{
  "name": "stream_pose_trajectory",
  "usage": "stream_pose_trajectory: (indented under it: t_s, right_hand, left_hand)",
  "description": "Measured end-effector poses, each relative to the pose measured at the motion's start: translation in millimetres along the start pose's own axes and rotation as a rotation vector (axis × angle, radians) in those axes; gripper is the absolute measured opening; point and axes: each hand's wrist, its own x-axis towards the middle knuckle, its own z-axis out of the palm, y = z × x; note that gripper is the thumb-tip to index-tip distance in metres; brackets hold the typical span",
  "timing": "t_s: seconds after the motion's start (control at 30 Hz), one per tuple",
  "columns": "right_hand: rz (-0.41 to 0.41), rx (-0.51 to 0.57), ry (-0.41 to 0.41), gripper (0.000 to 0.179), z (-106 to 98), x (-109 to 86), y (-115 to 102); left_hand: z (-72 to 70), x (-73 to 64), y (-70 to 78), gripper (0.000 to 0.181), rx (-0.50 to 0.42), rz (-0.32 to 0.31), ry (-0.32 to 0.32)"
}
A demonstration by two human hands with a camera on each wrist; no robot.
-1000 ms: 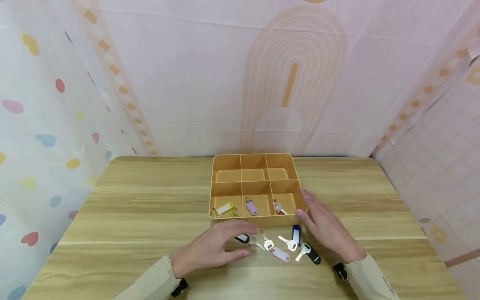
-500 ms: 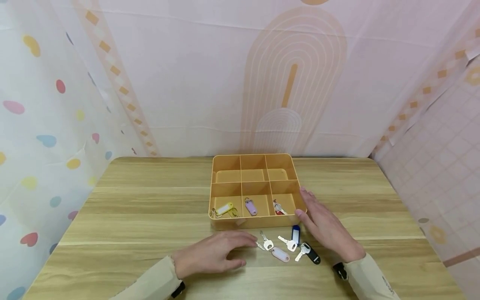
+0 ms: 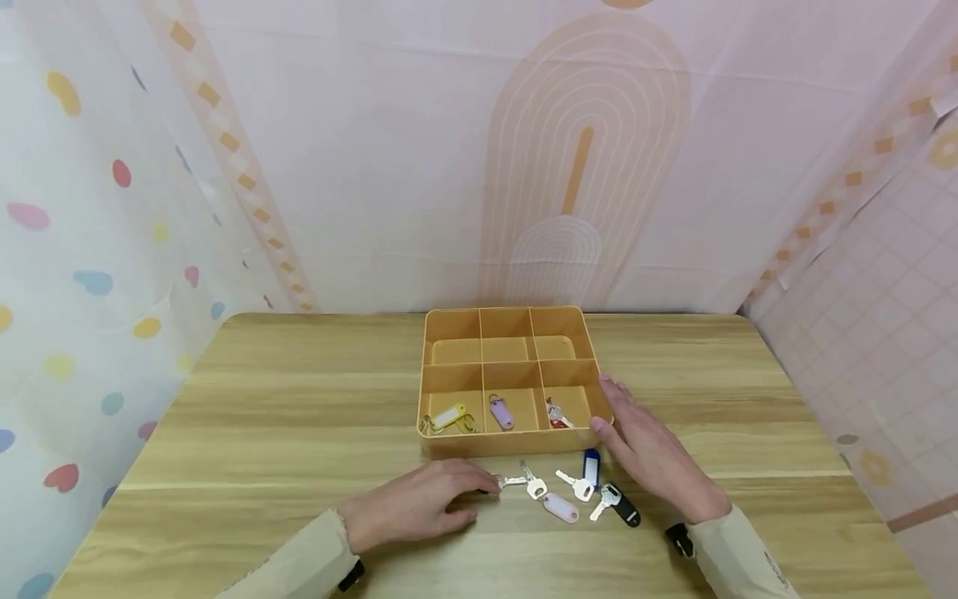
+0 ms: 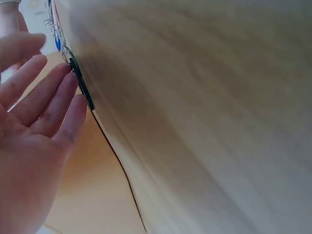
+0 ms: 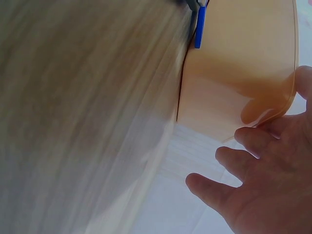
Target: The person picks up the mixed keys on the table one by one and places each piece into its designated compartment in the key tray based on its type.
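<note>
In the head view my left hand (image 3: 419, 506) is low over the table in front of the tan divided box (image 3: 479, 447). Its fingertips touch a black key tag (image 4: 82, 84) lying flat, as the left wrist view shows. The tag's silver key (image 3: 512, 480) sticks out past the fingers in the head view, while most of the tag is hidden under them. My right hand (image 3: 654, 453) rests against the box's right front corner, thumb at the front rim and fingers along the side; it holds nothing else. Its fingers are extended in the right wrist view.
Before the box lie a pink tag (image 3: 560, 507), a blue tag (image 3: 591, 467) and another black tag (image 3: 627, 507), with keys. Front compartments hold a yellow tag (image 3: 448, 417), a purple tag (image 3: 501, 413) and a key on a red tag (image 3: 557, 423). A patterned curtain (image 3: 374, 166) hangs behind.
My left hand has come down toward the table and drawn slightly left and nearer, covering the black tag; its key has turned and shifted left. The right hand stays at the box.
</note>
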Motion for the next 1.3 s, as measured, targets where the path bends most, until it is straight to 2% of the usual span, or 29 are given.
stream_pose_trajectory:
  t_s: [0.23, 0.6, 0.87, 1.3]
  right_hand:
    - [0.005, 0.000, -0.014, 0.070, -0.9, -1.2, -1.0]
    - [0.005, 0.008, -0.010, 0.069, -0.5, 0.3, -0.4]
    - [0.006, 0.009, -0.008, 0.069, 0.1, -0.5, -0.7]
    - [-0.004, 0.011, 0.009, 0.069, 0.6, -0.4, -0.9]
  left_hand:
    - [0.4, 1.3, -2.7, 0.022, -0.041, 0.070, 0.039]
    - [1.5, 2.2, 0.0, 0.013, 0.068, 0.119, 0.034]
    - [3.5, 3.6, -3.0, 0.006, 0.081, 0.215, 0.106]
    - [3.4, 2.2, -1.5, 0.005, 0.111, 0.229, 0.141]
